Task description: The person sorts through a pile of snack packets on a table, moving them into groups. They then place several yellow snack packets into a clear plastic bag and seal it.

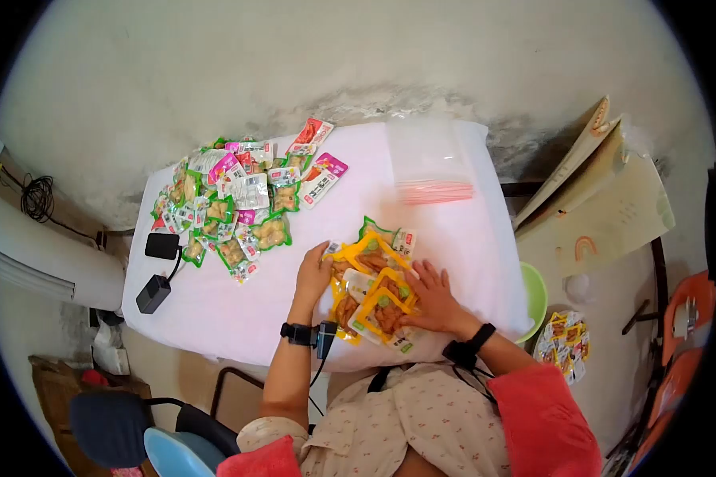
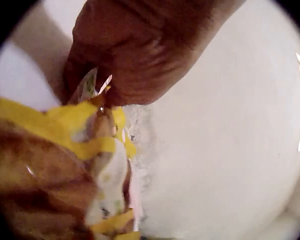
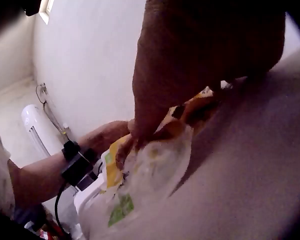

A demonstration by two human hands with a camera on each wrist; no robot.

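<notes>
Several yellow-edged packets of brown food (image 1: 388, 314) lie in an overlapping pile near the table's front edge, with a green-edged packet (image 1: 377, 230) partly under their far side. At the pile's left, my left hand (image 1: 313, 274) has its fingers curled at a packet's edge; in the left wrist view that hand (image 2: 140, 55) pinches a packet corner, its fingertips mostly hidden. My right hand (image 1: 436, 302) rests on the pile's right side with its fingers spread. The right wrist view shows my right hand (image 3: 200, 55) with the thumb against a clear-and-yellow packet (image 3: 157, 160).
A heap of green-edged and pink packets (image 1: 247, 191) covers the table's far left. Clear bags with red edges (image 1: 435, 192) lie at the far right. A black device (image 1: 153, 295) is cabled to another at the left edge. Right of the table are a green basin (image 1: 535, 298) and more packets (image 1: 565, 342).
</notes>
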